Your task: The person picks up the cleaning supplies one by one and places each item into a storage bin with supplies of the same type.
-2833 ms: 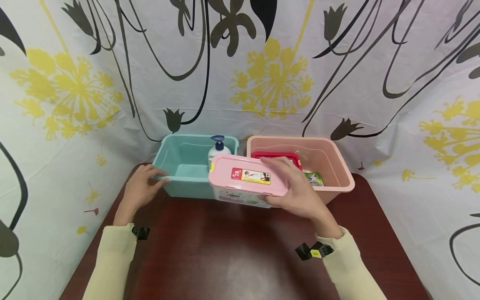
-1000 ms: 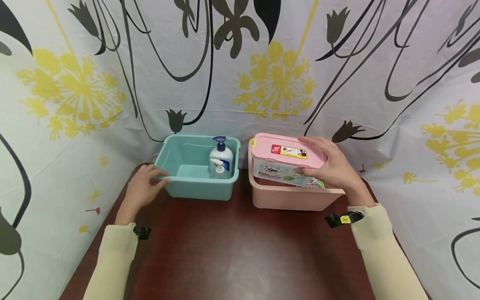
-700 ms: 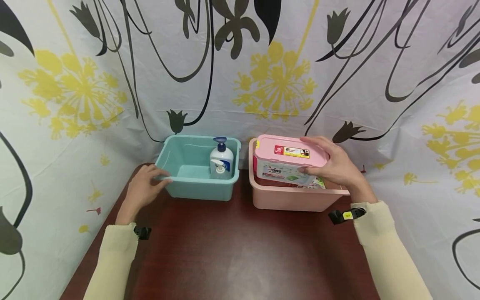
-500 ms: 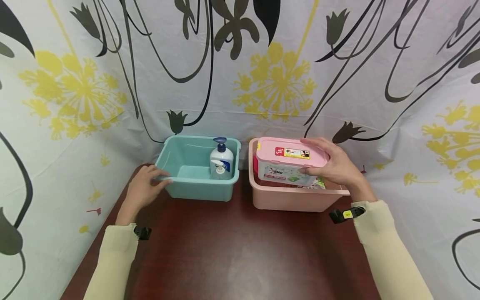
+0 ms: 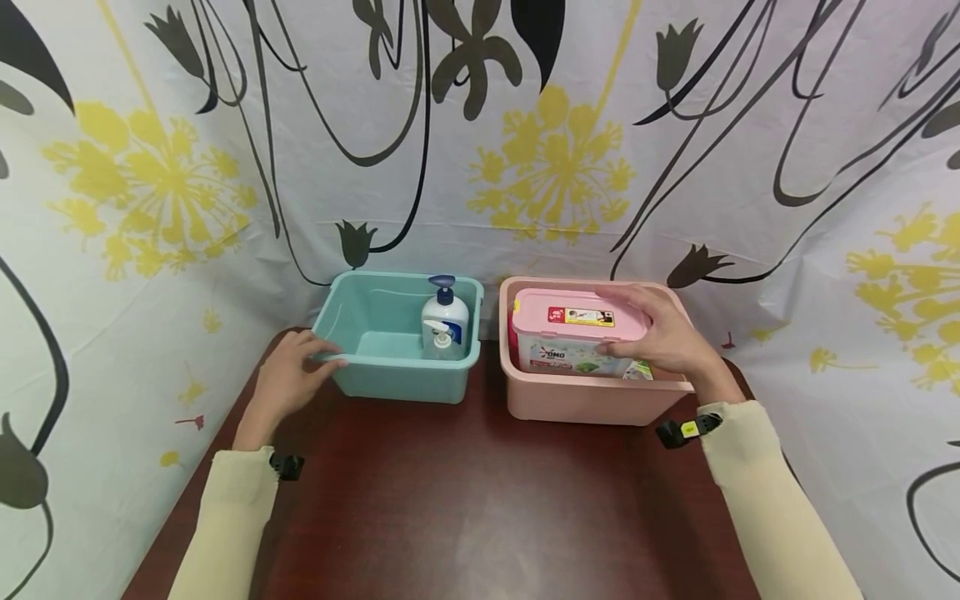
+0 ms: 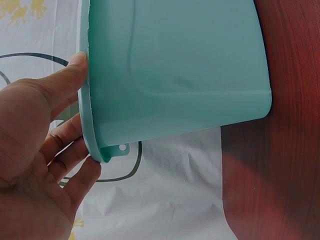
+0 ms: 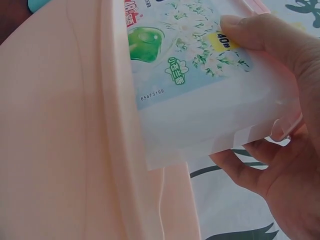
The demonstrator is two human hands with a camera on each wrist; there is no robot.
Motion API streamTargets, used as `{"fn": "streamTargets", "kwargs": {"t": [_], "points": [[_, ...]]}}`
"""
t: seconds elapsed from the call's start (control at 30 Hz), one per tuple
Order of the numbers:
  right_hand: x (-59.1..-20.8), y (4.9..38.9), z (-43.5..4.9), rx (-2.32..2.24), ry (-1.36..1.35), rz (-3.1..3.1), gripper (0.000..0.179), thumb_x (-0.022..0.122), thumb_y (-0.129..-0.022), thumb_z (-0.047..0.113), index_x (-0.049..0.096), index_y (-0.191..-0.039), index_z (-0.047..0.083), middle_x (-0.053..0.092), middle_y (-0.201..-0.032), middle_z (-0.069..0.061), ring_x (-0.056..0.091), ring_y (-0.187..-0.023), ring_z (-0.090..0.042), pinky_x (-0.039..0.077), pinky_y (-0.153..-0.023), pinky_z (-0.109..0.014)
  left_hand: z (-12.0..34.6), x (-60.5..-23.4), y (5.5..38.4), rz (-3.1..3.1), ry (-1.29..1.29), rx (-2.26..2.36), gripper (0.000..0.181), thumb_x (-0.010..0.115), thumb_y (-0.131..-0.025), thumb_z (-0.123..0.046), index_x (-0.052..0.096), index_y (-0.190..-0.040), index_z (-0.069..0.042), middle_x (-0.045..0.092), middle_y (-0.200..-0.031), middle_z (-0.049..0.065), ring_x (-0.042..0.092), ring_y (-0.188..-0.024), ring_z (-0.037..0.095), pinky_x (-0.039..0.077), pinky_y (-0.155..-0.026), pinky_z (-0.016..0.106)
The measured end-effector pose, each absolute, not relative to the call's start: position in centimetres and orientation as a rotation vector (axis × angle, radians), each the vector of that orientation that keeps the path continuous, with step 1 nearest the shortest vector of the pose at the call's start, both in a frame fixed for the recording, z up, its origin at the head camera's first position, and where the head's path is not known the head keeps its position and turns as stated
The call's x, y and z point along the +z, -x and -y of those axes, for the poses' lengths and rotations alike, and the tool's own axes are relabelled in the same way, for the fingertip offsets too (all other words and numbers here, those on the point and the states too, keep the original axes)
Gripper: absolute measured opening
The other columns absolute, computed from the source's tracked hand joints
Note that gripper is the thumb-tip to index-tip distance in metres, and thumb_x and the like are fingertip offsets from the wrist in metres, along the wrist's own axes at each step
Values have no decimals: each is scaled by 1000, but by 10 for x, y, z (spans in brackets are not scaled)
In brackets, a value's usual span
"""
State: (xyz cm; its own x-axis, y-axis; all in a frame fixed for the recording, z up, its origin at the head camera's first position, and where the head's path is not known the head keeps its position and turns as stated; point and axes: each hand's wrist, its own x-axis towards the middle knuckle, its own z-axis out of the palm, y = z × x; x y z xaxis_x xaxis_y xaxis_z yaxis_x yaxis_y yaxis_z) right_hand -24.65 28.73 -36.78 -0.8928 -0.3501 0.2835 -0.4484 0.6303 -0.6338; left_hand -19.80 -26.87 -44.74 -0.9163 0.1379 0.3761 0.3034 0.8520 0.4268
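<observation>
With thumb on one side and fingertips on the other, my left hand [image 5: 288, 379] pinches the rim of a teal bin [image 6: 185, 60] at its front left corner. My right hand [image 5: 667, 333] grips the right end of a laundry capsule box [image 5: 577, 354], which has a pink lid and a green capsule on its label. The box is level, its lower part inside the pink bin [image 5: 585, 400]. In the right wrist view, thumb and fingers span the box's end; its underside on the far side is hidden.
A white pump bottle [image 5: 445, 321] with a blue pump stands in the teal bin's right side. A red item [image 5: 513, 337] and a green packet [image 5: 638, 370] show in the pink bin beside the box. Patterned cloth [image 5: 480, 183] hangs behind the dark table [image 5: 450, 500].
My right hand has carried the laundry capsule box from in front of the bins rightward over the pink bin, then lowered it inside. My left hand has stayed on the teal bin's rim.
</observation>
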Motion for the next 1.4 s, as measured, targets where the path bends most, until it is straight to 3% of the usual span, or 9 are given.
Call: {"fn": "streamTargets", "kwargs": {"t": [0.13,0.3,0.37,0.47,0.6,0.7,0.9,1.13,1.4], "points": [[-369,247,-285,1152,-675,2752,89,98,-69,25,56,-147,24,56,-145,-1,52,-115,-14,41,-90,-19,269,-448,199,2699,327,-707,20,78,-92,-24,76,-107,-12,66,-105,9,55,-104,28,49,-78,53],[-371,248,-284,1146,-660,2794,92,99,-67,29,55,-148,25,58,-145,-1,54,-109,-13,40,-88,-15,269,-448,199,2709,320,-706,20,78,-92,-24,76,-107,-12,66,-106,9,55,-105,29,49,-80,55],[-372,249,-283,1189,-659,2816,94,98,-68,28,52,-150,24,57,-145,-2,54,-110,-15,43,-88,-20,269,-447,198,2712,317,-704,20,79,-92,-24,76,-107,-12,66,-106,9,55,-104,28,49,-80,54],[-371,248,-282,1312,-640,2823,96,95,-72,23,45,-154,25,52,-151,-3,56,-126,-22,48,-101,-36,268,-447,198,2719,314,-704,21,78,-92,-25,76,-108,-12,66,-106,9,55,-103,28,49,-79,53],[-368,247,-278,1412,-648,2791,94,91,-78,18,40,-157,28,40,-163,0,37,-151,-34,32,-116,-68,269,-447,199,2726,309,-703,21,78,-92,-25,76,-109,-12,66,-107,9,55,-105,28,49,-81,54],[-365,246,-275,1371,-683,2779,91,90,-79,20,42,-156,29,34,-166,4,26,-157,-30,25,-119,-69,269,-448,199,2726,308,-705,22,78,-92,-25,76,-109,-12,66,-108,10,54,-106,29,49,-82,54],[-364,246,-272,1319,-731,2752,88,88,-81,18,43,-155,30,30,-168,6,22,-158,-23,24,-122,-63,269,-448,199,2717,319,-696,21,78,-92,-25,76,-108,-12,66,-107,9,54,-104,28,48,-80,52],[-362,243,-271,1240,-747,2720,84,85,-84,16,43,-156,26,31,-169,1,24,-157,-27,25,-121,-64,269,-447,199,2726,304,-700,21,78,-92,-25,76,-108,-12,66,-108,10,55,-107,29,48,-82,55],[-361,234,-269,1161,-676,2768,82,82,-87,24,40,-158,23,26,-170,-2,21,-158,-32,22,-120,-69,267,-446,197,2712,324,-716,20,78,-93,-24,75,-107,-10,67,-111,12,54,-105,30,48,-85,55]]}}
